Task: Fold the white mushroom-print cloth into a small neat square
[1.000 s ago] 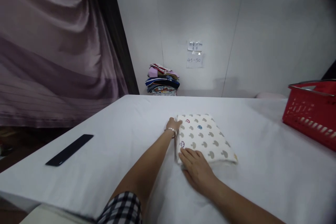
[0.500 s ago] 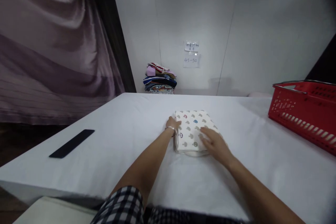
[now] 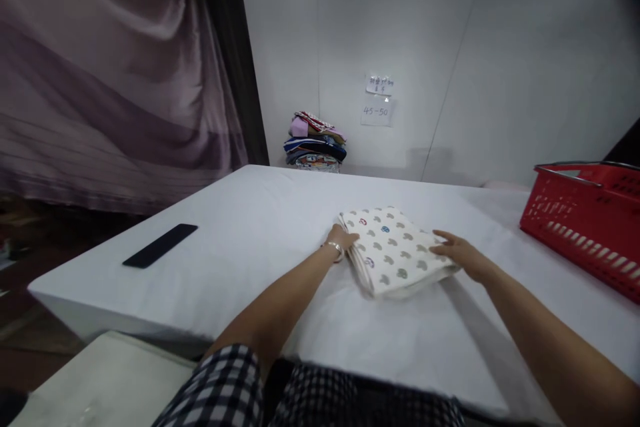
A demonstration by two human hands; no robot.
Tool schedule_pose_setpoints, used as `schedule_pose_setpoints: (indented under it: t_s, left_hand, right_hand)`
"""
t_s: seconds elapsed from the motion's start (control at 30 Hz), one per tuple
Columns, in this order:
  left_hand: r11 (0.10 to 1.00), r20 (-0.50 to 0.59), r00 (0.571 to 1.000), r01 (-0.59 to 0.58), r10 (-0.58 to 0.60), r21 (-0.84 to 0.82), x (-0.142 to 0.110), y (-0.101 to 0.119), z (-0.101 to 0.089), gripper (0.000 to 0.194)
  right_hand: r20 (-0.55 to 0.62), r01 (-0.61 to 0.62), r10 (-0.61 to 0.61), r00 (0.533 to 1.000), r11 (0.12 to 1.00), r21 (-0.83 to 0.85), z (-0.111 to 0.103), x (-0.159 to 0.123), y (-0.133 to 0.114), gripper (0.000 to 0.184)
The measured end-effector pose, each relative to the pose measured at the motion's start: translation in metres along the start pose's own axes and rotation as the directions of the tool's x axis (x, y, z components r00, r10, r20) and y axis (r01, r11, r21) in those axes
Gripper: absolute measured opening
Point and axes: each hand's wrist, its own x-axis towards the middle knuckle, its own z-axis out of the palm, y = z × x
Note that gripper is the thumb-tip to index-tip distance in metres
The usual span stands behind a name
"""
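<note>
A folded white cloth (image 3: 393, 250) with grey mushroom prints and a few coloured ones lies slightly turned on the white-covered table (image 3: 260, 227). At its left edge, my left hand (image 3: 341, 238) grips the layers, thumb on top; a bracelet circles that wrist. My right hand (image 3: 463, 257) holds the opposite edge, with its thumb side over the print and its other fingers partly hidden. That right side looks slightly raised, with a shadow beneath it.
A red plastic basket (image 3: 585, 220) with a metal handle stands at the right. A dark flat strip (image 3: 161, 245) lies on the left of the table. Stacked folded fabrics (image 3: 316, 143) sit beyond the far edge, below paper signs (image 3: 379, 110) on the wall.
My right hand has gone from lying flat on the near-left corner, across the top, to the cloth's right edge. The cloth has turned a little. My left hand keeps the left edge.
</note>
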Motion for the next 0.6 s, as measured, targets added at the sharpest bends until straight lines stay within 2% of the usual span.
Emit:
schedule_pose_setpoints:
  t_s: [0.1,0.2,0.3,0.4,0.47,0.53,0.6]
  left_hand:
    - [0.997,0.145,0.989,-0.031,0.042,-0.073,-0.031,-0.012,0.011,0.070]
    - [0.996,0.213,0.976,-0.034,0.051,-0.081,-0.047,-0.021,0.008,0.071]
    - [0.996,0.157,0.985,-0.069,0.076,-0.050,-0.036,-0.026,-0.006,0.053]
    - [0.989,0.063,0.988,-0.140,0.143,-0.058,-0.012,-0.026,-0.017,0.036]
    - [0.975,0.023,0.977,-0.210,0.212,-0.074,0.002,-0.023,-0.020,0.034]
    - [0.955,0.006,0.960,-0.279,0.281,-0.100,0.012,-0.020,-0.018,0.037]
    - [0.934,0.009,0.942,-0.330,0.334,-0.139,0.018,-0.018,-0.013,0.036]
  right_hand:
    - [-0.078,-0.018,0.004,0.997,0.985,-0.174,-0.034,0.023,0.002,0.058]
    - [-0.144,-0.065,0.007,0.990,0.915,-0.399,-0.043,0.034,-0.006,0.047]
    - [-0.147,-0.017,-0.060,0.987,0.878,-0.478,-0.022,0.024,-0.022,0.043]
    - [-0.024,0.147,-0.175,0.984,0.887,-0.438,0.014,-0.004,-0.041,0.039]
    - [0.069,0.285,-0.281,0.957,0.872,-0.399,0.038,-0.027,-0.052,0.037]
    - [0.122,0.404,-0.392,0.912,0.805,-0.434,0.057,-0.046,-0.059,0.036]
    - [0.160,0.464,-0.451,0.878,0.722,-0.514,0.068,-0.058,-0.061,0.036]
